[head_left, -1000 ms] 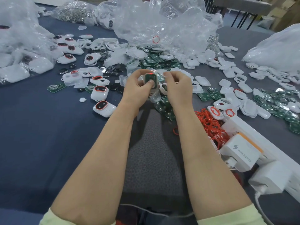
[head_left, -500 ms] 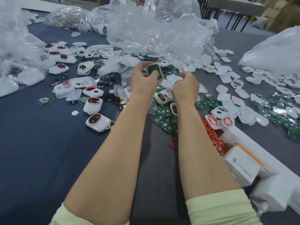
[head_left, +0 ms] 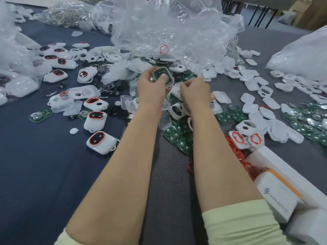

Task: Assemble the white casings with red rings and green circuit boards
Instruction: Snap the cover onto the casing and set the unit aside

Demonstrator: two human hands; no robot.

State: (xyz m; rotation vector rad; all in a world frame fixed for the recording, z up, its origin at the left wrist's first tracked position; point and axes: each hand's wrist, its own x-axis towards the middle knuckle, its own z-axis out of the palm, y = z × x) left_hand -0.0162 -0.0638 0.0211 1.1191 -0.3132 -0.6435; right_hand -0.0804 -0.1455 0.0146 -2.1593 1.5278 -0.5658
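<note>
Mid-frame, left hand (head_left: pixel 150 87) alone grips the casing (head_left: pixel 170 80), board (head_left: pixel 159 73) seated. Right hand (head_left: pixel 194 91) has dropped, curled, onto the pile (head_left: pixel 177 133), its hold unseen, likely fetching the next part.

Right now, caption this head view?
Left hand grips a casing holding a green board; right hand curls over loose parts.

Pale yellow-green sleeves (head_left: pixel 240 225) — cuffs near elbows, forearms (head_left: pixel 123 165) bare.

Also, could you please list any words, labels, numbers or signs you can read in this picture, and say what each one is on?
Lightning-bolt sign: on the white charger, lower right.
Grey lettering beside it: too blurred to read.
Green circuit boards: any print too small to read.
</note>
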